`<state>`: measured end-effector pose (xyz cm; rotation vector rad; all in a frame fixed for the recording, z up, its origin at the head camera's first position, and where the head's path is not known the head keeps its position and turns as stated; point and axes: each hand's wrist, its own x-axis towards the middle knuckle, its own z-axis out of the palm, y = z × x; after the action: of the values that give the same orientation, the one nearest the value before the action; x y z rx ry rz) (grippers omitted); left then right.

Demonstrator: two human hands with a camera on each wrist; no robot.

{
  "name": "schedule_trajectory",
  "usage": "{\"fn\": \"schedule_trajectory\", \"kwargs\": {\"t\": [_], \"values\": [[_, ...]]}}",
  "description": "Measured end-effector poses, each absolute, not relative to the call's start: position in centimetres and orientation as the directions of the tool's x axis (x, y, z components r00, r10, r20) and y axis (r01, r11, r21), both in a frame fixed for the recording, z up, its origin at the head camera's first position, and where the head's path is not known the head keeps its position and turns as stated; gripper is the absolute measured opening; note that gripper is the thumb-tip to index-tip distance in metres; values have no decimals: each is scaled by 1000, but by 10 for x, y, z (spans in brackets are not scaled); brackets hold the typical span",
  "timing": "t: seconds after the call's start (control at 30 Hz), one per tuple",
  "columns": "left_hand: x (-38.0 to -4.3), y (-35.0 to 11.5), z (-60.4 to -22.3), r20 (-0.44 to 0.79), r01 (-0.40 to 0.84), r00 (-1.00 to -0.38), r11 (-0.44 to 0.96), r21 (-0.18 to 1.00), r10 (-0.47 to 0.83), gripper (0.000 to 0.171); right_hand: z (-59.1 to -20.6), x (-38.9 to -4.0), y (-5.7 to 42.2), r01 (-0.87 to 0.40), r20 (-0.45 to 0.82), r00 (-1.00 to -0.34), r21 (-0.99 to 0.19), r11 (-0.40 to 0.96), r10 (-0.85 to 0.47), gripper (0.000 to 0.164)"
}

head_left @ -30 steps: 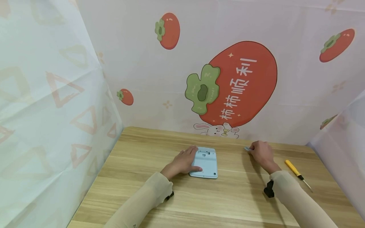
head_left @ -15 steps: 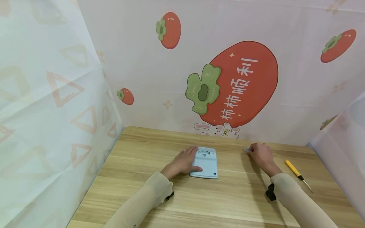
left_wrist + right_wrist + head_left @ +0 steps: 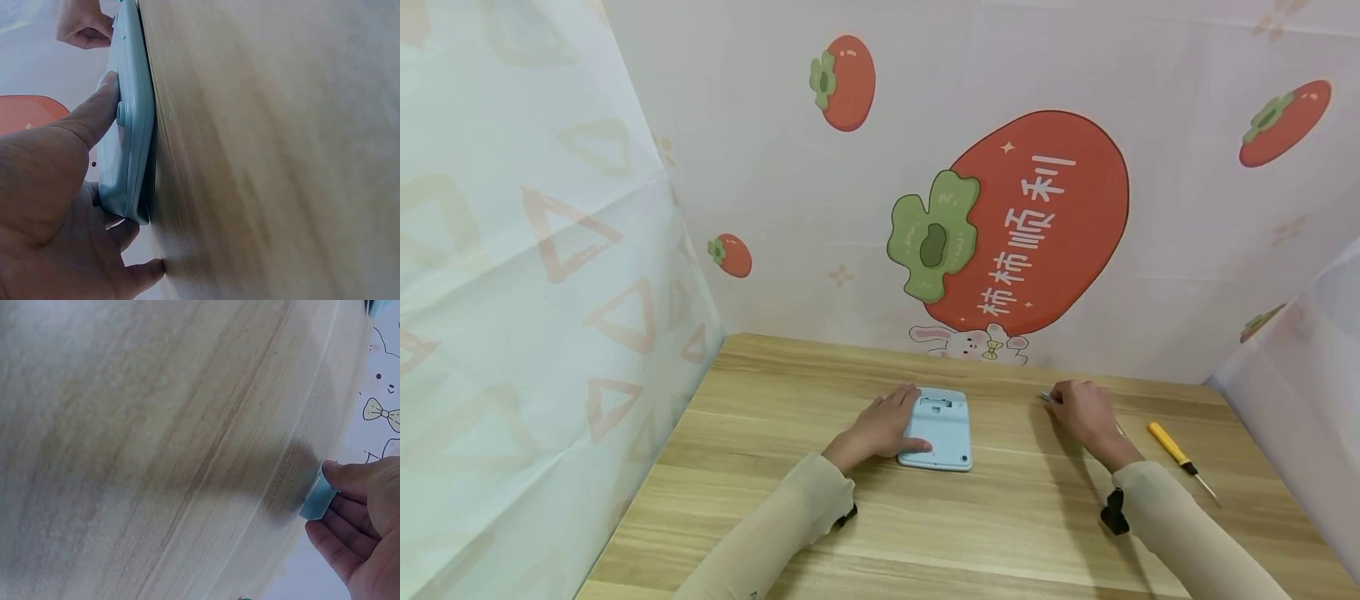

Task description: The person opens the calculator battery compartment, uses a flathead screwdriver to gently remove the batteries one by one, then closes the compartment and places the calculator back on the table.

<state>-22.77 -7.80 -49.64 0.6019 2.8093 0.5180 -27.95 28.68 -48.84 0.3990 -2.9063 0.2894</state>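
Note:
A light-blue flat device, much like a calculator, lies back side up on the wooden table, with an open battery compartment near its far end. Over its left side rests my left hand, thumb laid straight on the back. The left wrist view shows the other fingers along the device's edge, one fingertip reaching down to the table. Off to the right, my right hand pinches a small light-blue battery cover between thumb and fingers, close over the table. The fingers hide part of the cover.
A screwdriver with a yellow handle lies right of my right hand, its tip toward the near right. Behind the table stands a white wall sheet with printed persimmons, and another sheet closes off the left side.
The battery cover has turned in my right fingers and appears narrower, more edge-on; that hand has tilted slightly. My left hand and the device stay in place.

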Motion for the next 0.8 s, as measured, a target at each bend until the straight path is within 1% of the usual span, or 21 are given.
{"fn": "schedule_trajectory", "kwargs": {"t": [0.1,0.33,0.63,0.8], "values": [[-227,-78,-497,-139,356,-890,852,384,434,98,-489,-279,286,-279,202,-949,-175,944,-243,12],[-227,-79,-496,-139,360,-889,852,380,437,99,-491,-281,284,-257,174,-958,-168,952,-228,15],[-227,-78,-497,-148,344,-892,855,388,426,99,-496,-279,285,-312,263,-926,-136,940,-269,14],[-228,-78,-497,-146,341,-894,855,391,424,99,-496,-280,286,-326,279,-919,-143,934,-278,12]]}}
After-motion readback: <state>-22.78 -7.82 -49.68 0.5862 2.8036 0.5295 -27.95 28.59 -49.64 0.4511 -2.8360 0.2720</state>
